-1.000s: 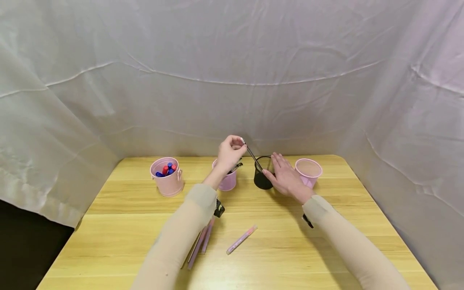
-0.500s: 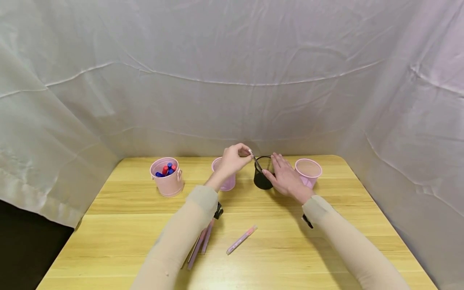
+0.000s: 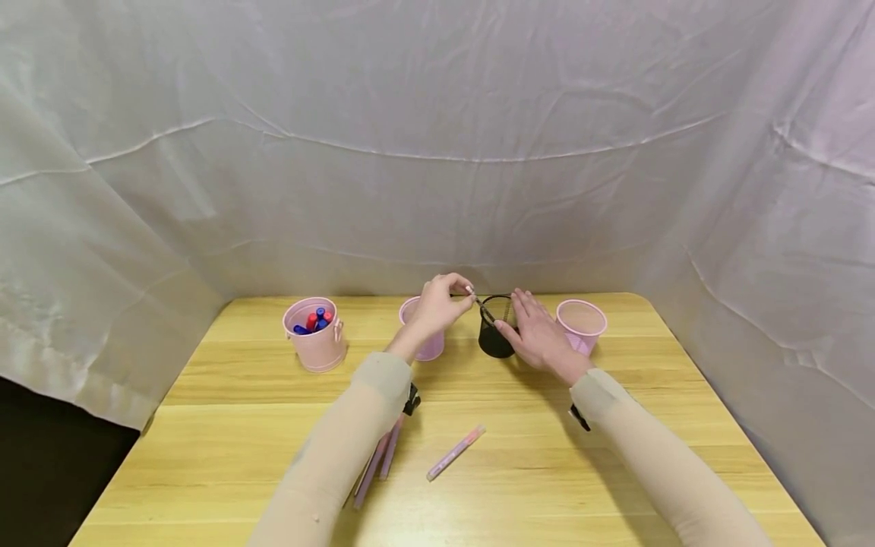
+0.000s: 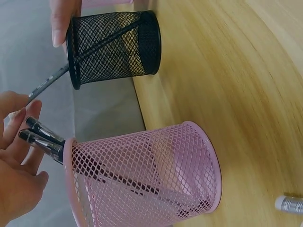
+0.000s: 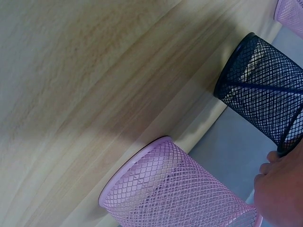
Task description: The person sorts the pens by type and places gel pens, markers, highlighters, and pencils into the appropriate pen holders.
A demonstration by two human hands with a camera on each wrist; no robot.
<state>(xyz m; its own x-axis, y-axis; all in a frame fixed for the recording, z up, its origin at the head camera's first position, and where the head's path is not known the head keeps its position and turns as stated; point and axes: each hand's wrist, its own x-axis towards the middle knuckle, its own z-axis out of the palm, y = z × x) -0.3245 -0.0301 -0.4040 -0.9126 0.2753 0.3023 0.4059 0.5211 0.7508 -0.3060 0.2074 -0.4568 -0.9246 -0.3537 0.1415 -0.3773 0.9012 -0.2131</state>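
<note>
My left hand (image 3: 440,304) pinches the upper end of a slim dark pencil (image 4: 49,82) between thumb and fingers. The pencil slants over the rim of a black mesh pen cup (image 4: 113,49), and its lower part shows through the mesh, reaching toward the base. On the cup's right side my right hand (image 3: 543,334) rests with fingers extended along the rim. Just below the left hand stands a pink mesh pen cup (image 4: 147,170) that holds black pens (image 4: 45,139) with clear caps.
A pink bucket (image 3: 320,353) with red and blue markers (image 3: 316,319) stands at the left. Another pink mesh cup (image 3: 581,323) is right of the black one. A pink-purple marker (image 3: 456,453) and several purple sticks (image 3: 372,471) lie nearer on the table (image 3: 547,471).
My left hand has moved right and down toward the black cup, and the pencil has sunk deeper into it. In the last half second it barely moved. My right hand has stayed put.
</note>
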